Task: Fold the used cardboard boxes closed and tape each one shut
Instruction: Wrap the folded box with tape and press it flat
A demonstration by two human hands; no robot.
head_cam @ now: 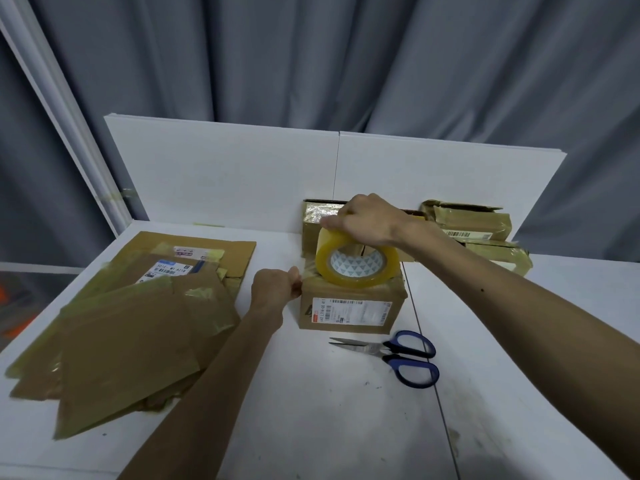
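Note:
A small closed cardboard box (349,313) with a white label on its front stands mid-table. A yellowish roll of clear tape (356,261) stands on edge on the box's top. My right hand (367,220) grips the roll from above. At the box's upper left corner my left hand (275,287) pinches the tape's free end against the cardboard. A short stretch of tape runs from that corner to the roll.
Blue-handled scissors (398,356) lie just in front of the box. A pile of flattened cardboard boxes (128,323) covers the table's left side. Several taped boxes (478,230) stand at the back right against the white boards (225,174). Another box (311,223) is behind the roll.

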